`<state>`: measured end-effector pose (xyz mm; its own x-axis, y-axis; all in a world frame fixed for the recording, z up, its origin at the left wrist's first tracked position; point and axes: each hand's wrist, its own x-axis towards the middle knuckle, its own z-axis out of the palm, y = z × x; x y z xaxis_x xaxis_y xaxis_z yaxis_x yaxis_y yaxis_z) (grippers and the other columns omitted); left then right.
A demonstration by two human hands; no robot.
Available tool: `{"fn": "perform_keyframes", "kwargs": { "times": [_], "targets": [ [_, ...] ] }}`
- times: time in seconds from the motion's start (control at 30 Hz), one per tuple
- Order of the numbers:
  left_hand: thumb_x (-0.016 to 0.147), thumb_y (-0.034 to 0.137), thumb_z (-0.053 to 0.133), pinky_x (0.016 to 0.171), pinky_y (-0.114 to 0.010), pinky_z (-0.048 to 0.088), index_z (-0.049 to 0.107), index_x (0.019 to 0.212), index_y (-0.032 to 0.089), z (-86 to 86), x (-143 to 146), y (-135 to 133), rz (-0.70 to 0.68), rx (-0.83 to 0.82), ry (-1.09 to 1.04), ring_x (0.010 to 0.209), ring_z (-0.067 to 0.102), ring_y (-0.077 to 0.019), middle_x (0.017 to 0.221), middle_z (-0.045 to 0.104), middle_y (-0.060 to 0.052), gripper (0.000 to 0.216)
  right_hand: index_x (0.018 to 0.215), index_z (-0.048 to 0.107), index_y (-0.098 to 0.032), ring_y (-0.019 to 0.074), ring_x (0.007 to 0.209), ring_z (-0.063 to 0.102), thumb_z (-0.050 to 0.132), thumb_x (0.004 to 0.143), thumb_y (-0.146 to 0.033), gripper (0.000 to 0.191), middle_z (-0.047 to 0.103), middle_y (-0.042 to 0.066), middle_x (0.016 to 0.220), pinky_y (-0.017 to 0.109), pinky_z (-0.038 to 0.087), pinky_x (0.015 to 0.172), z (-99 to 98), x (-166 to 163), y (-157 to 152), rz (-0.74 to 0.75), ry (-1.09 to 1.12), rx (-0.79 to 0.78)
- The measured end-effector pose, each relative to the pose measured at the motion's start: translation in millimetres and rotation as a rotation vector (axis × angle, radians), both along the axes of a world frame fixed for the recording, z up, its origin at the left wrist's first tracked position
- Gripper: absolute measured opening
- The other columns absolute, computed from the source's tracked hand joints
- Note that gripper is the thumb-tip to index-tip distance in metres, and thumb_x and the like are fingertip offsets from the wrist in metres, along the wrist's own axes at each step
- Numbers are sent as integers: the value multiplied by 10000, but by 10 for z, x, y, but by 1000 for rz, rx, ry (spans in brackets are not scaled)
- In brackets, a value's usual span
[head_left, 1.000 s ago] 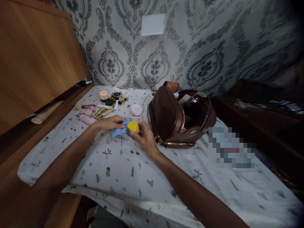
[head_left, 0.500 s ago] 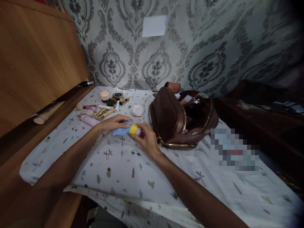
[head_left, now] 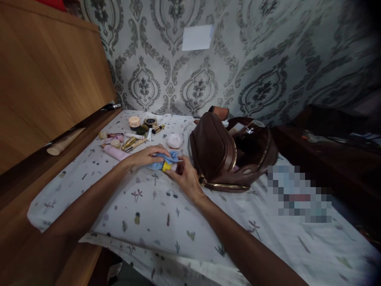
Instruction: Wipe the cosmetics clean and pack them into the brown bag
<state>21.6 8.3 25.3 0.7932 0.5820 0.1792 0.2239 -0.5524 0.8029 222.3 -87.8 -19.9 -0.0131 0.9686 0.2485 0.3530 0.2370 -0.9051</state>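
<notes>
My left hand (head_left: pixel 145 156) is closed on a crumpled blue cloth (head_left: pixel 168 157), which lies over part of a small container with a yellow band (head_left: pixel 166 167). Fingers of my right hand (head_left: pixel 187 178) grip the container's right end, where a pale pinkish part shows; its exact kind is hidden by the cloth and hands. Both hands are close together, low over the patterned sheet. Just beyond them lies a round, pale pink compact (head_left: pixel 174 140). To the right of my right hand, a brown handbag (head_left: pixel 212 145) rests with its zipper undone.
Makeup items lie behind my left hand, among them a pink tube (head_left: pixel 114 151), a cream jar (head_left: pixel 134 122) and a gold lipstick (head_left: pixel 128 143). A wooden panel (head_left: pixel 53 71) rises at left. A blurred-out item (head_left: pixel 297 194) sits right of the bag.
The blue cloth has been drawn up over the yellow band and now covers more of it. My right hand still grips the container's end. The camera view has shifted slightly.
</notes>
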Motion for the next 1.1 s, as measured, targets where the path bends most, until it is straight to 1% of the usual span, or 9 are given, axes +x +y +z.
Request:
{"fn": "perform_keyframes", "kwargs": {
  "times": [0.2,0.37,0.47,0.53,0.6,0.7,0.8,0.93,1.1],
  "targets": [
    [868,342,621,876,-280,436,748,933,172,115,-24,-38,-42,-40,4,982,583,-192,1026,573,-63,221,1233,521,-196,185,695,605,713,737,-370,559,657,-7,799,321,483,682,-11,1,43,-15,76,-31],
    [901,433,566,831,-275,429,719,848,156,145,60,-139,26,-79,-11,926,569,-180,965,550,-49,321,1099,635,-174,183,709,609,730,713,-376,445,675,25,828,322,497,696,-30,5,67,-39,53,-65],
    [831,446,666,788,-261,416,659,755,158,134,121,-192,92,-2,11,868,549,-168,897,554,-24,298,1019,667,-174,179,717,610,752,706,-408,400,677,27,831,315,509,695,-37,3,65,-38,46,-54],
    [769,413,735,767,-254,418,651,827,167,116,134,-199,94,28,28,849,544,-165,888,574,-9,266,991,666,-174,175,710,607,759,704,-412,384,671,26,827,313,514,688,-39,5,60,-34,41,-46],
    [754,398,753,777,-256,435,655,994,177,90,122,-179,74,0,19,873,562,-173,947,613,-14,340,995,660,-178,175,708,607,765,700,-402,385,670,29,845,317,521,687,-38,9,54,-28,23,-34],
    [744,381,772,887,-290,457,645,1151,180,47,87,-121,56,-46,0,1011,599,-212,1096,665,-51,472,1059,656,-185,184,746,621,776,675,-346,433,668,58,949,328,533,696,-34,17,46,-28,-37,4],
    [730,357,788,993,-312,435,667,1187,179,14,65,-81,41,-48,26,1125,602,-235,1208,679,-79,505,1121,647,-170,194,777,634,765,667,-294,485,665,90,1017,340,541,707,-35,21,41,-32,-64,6],
    [731,363,786,1039,-318,418,652,1259,173,-23,59,-73,33,-39,87,1184,591,-243,1291,662,-91,578,1118,645,-160,197,761,645,754,689,-338,478,692,78,959,349,546,712,-51,20,56,-42,9,-44],
    [681,410,800,945,-311,465,699,1162,146,-85,83,-49,130,-113,62,1056,628,-232,1147,714,-68,558,1049,652,-165,203,781,656,776,684,-430,467,707,61,905,356,551,737,-90,24,117,-39,142,-72]
  ]
}}
